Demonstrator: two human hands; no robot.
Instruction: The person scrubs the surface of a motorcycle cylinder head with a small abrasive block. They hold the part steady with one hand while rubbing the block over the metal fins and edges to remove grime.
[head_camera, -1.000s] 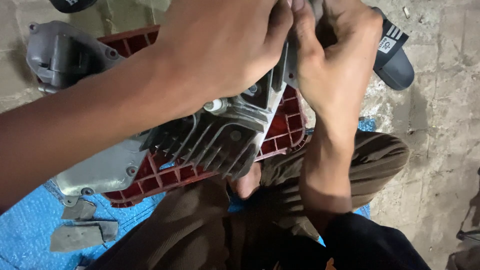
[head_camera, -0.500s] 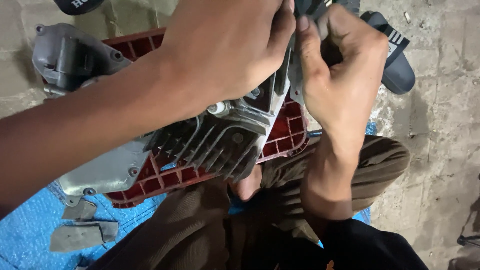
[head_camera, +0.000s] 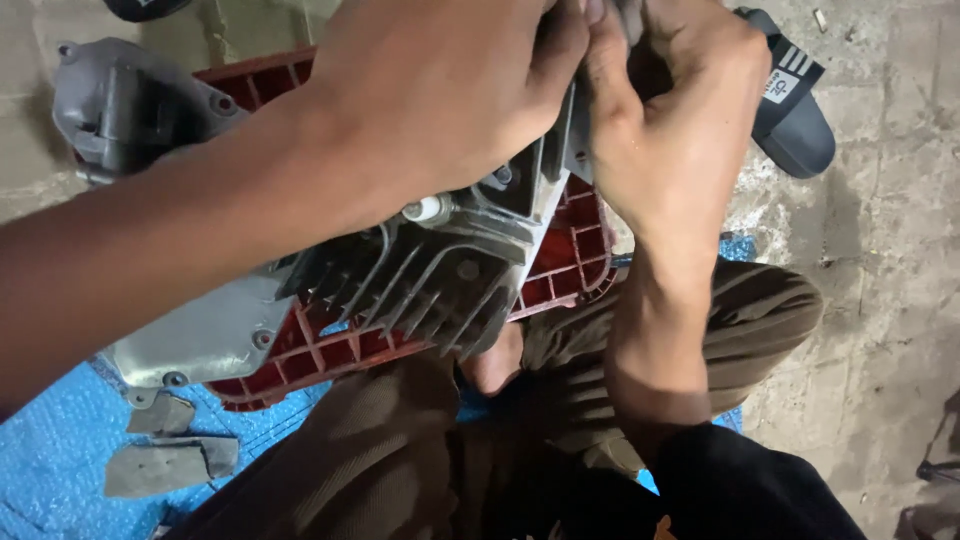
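Grey finned cast-metal engine casing (head_camera: 420, 280) rests across the red ribbed plastic stool (head_camera: 570, 250), near its right edge. Left hand (head_camera: 450, 90) and right hand (head_camera: 670, 130) both pinch closed on the casing's upper edge, work apparently unfinished; loose grey gasket scraps (head_camera: 165, 465) lie on the blue sheet (head_camera: 50, 470).

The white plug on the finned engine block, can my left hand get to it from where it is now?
Probably yes. The white plug sits exposed on the finned engine block, just under the left hand, with nothing covering it. That hand is gripping the block's upper edge beside the right hand, so it must let go.
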